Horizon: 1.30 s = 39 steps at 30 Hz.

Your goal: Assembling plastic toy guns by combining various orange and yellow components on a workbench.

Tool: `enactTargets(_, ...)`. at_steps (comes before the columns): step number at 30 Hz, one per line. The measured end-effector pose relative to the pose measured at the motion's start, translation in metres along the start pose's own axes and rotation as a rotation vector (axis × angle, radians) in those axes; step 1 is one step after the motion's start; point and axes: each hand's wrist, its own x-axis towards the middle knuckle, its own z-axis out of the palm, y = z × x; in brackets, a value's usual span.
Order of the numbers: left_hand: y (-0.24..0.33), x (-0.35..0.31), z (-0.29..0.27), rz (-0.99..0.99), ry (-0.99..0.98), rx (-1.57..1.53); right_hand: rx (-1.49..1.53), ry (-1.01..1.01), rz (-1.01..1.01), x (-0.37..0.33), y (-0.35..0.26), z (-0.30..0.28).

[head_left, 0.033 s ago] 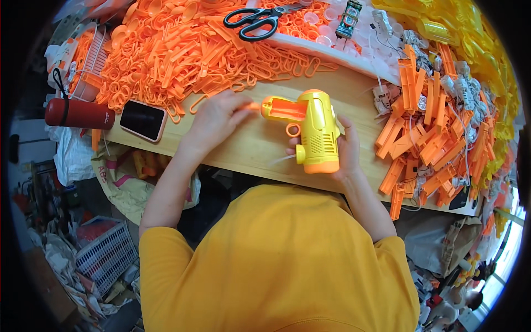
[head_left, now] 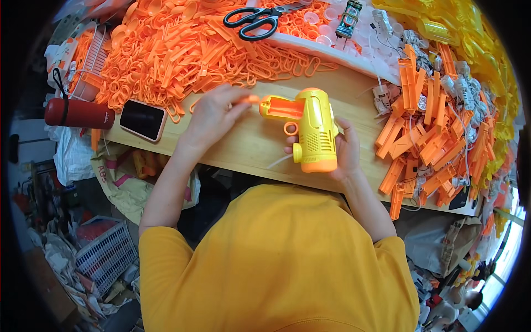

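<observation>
My right hand point(head_left: 347, 148) is wrapped round a yellow toy gun point(head_left: 319, 124) with orange ends and an orange ring trigger, held above the wooden table. The gun's handle points left, and its open side shows an orange hollow point(head_left: 285, 108). A thin pale tube sticks out from its lower left. My left hand point(head_left: 213, 117) is closed in a pinch on a small orange plastic piece point(head_left: 253, 99), just left of the handle's end. Most of that piece is hidden by the fingers, so its exact kind cannot be made out.
A big heap of orange plastic parts point(head_left: 182, 50) covers the back left, with black-handled scissors point(head_left: 260, 22) on it. A phone point(head_left: 142, 120) and a red flask point(head_left: 80, 113) lie at left. Orange casings with wires point(head_left: 420, 133) pile up at right, before yellow parts point(head_left: 464, 27).
My left hand and its orange piece have shifted slightly up and left. The toy gun has moved very slightly left and up in my right hand.
</observation>
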Motion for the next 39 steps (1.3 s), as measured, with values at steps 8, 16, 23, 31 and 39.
enactTargets(8,0.037,0.039,-0.015,0.225,-0.198,-0.486,-0.134,-0.112,0.295,0.006,0.005,0.01)
enactTargets(16,0.036,0.064,-0.016,0.067,-1.008,-0.548,-0.523,-0.031,0.387,0.015,0.012,0.017)
enactTargets(23,0.034,0.041,-0.016,-0.263,-0.786,-0.858,-0.308,-0.197,0.389,0.018,0.001,0.014)
enactTargets(31,0.045,0.007,0.019,-0.406,-0.156,-1.149,-0.465,-0.026,0.162,0.03,0.017,-0.001)
enactTargets(39,-0.01,0.037,-0.018,-0.101,0.411,-0.871,-0.291,-0.032,0.073,0.026,0.011,0.021)
